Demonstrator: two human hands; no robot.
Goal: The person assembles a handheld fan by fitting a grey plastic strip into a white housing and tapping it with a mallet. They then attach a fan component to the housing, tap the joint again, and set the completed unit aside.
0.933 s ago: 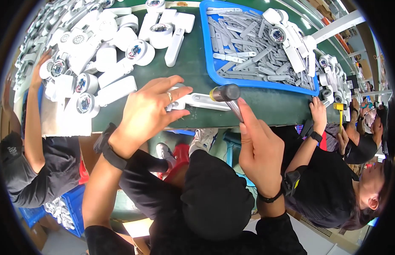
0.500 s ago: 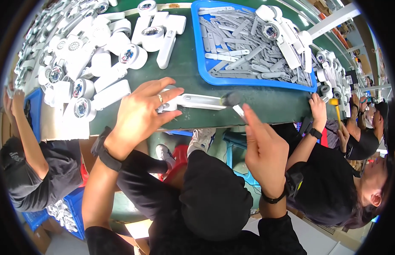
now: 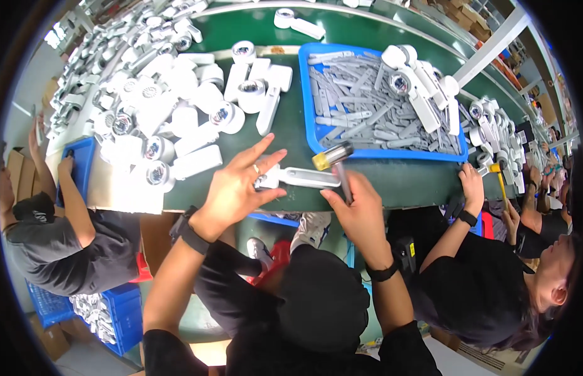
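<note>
On the green table in front of me lies a white handled housing (image 3: 307, 178), its long handle pointing right. My left hand (image 3: 238, 191) is around its left end, thumb and fingers on either side, with two fingers stretched out. That end is partly hidden by the hand. In my right hand (image 3: 362, 210) is a mallet (image 3: 333, 156) with a yellow and dark head, gripped by its metal-looking shaft. The mallet head is tilted above the right end of the handle, and the picture does not show whether they touch.
Many white round-headed housings (image 3: 158, 119) are heaped at the left. A blue tray (image 3: 309, 119) of grey strips, with housings on top, stands behind my right hand. Another white housing (image 3: 298, 23) lies beyond. Co-workers sit on both sides; one hand (image 3: 472, 188) rests at the table edge.
The mallet head, blurred at the handle's end before, now appears above it and sharper. My right hand has come up and closer to the housing. The whole view has shifted.
</note>
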